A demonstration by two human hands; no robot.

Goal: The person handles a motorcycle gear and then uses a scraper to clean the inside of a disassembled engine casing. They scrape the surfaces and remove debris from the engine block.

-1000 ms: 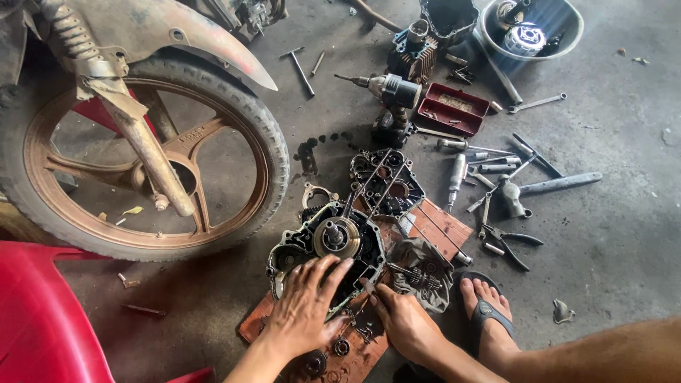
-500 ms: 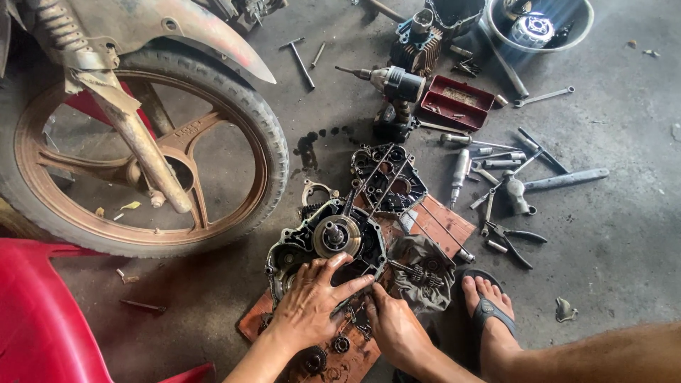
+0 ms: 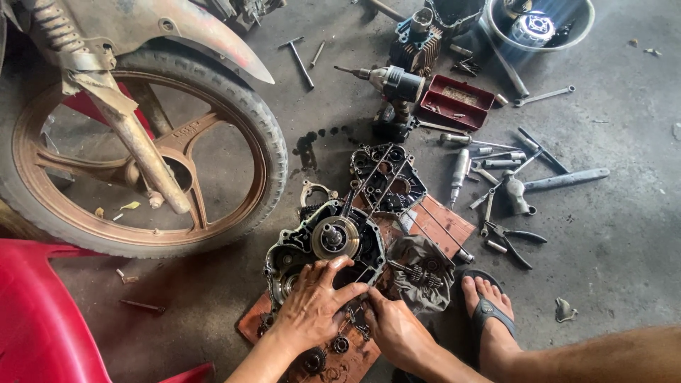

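**Hands on an opened engine crankcase half, floor-level teardown**

Beside the motorcycle wheel (image 3: 135, 152), an opened crankcase half (image 3: 323, 245) lies on a reddish wooden board (image 3: 440, 223) on the concrete floor. Left hand (image 3: 312, 301) rests flat on the near edge of the crankcase, fingers spread, steadying it. Right hand (image 3: 397, 330), just beside the crankcase on the sandalled-foot (image 3: 486, 308) side, curls its fingertips toward small parts at the casing's lower rim; whether it pinches anything cannot be told. Judged step: working internal parts at the casing's near edge. Next move likely calls for a firm brace and a fine fingertip grip. Beyond the crankcase lie a second case cover (image 3: 386, 177), a power driver (image 3: 390, 89) and scattered wrenches (image 3: 511, 177). Right fingertips are hidden; loose gears (image 3: 340, 345) near the board edge are indistinct.
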